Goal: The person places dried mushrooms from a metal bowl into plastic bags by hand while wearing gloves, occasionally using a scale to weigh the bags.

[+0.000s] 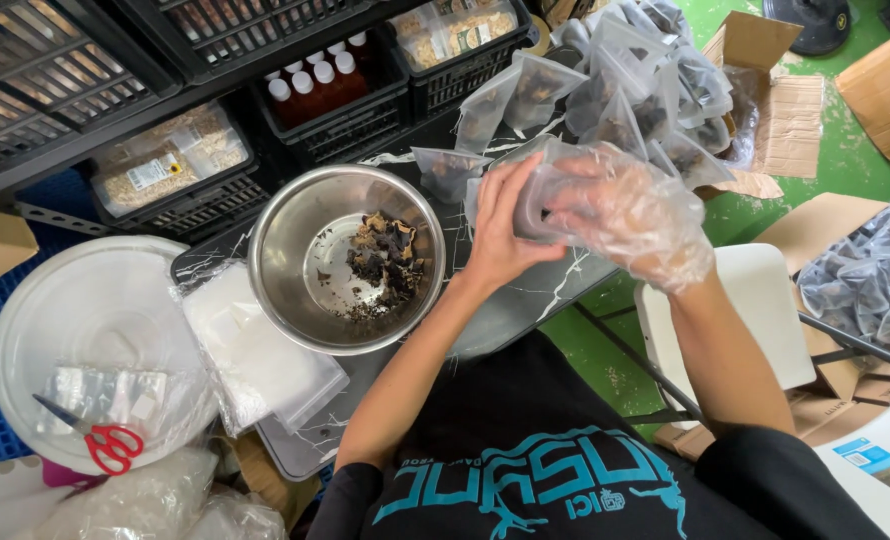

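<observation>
Pouch (545,200), clear, gripped by both hands' fingers beside steel bowl (345,258) holding dried mushrooms (385,262).

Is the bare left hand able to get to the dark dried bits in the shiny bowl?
Probably yes: the left hand is beside the open bowl, nothing covers the dried bits, though it now holds a pouch.

The bare left hand (502,228) and the plastic-gloved right hand (633,222) pinched a clear pouch (538,196) between them. A steel bowl (295,235) of dark dried pieces sat at nine o'clock, filled pouches (620,85) heaped at twelve.
</observation>
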